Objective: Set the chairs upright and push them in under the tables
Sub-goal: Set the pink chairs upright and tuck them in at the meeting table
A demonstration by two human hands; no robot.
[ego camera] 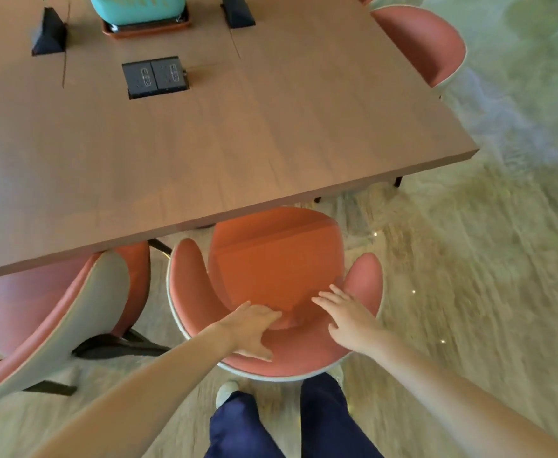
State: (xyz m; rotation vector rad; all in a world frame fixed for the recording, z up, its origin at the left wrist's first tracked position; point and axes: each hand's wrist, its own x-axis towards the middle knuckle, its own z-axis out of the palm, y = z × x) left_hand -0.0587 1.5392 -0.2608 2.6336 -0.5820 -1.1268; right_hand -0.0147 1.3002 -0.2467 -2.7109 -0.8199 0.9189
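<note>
The tabletop is covering the front of the orange chair seat. The teal container is running off the top edge.

Pale streaked carpet; black socket box in the wood.

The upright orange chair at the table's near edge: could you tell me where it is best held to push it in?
Hold the orange chair by its curved backrest top, from behind: that rim faces the person, and the seat already points under the table.
</note>
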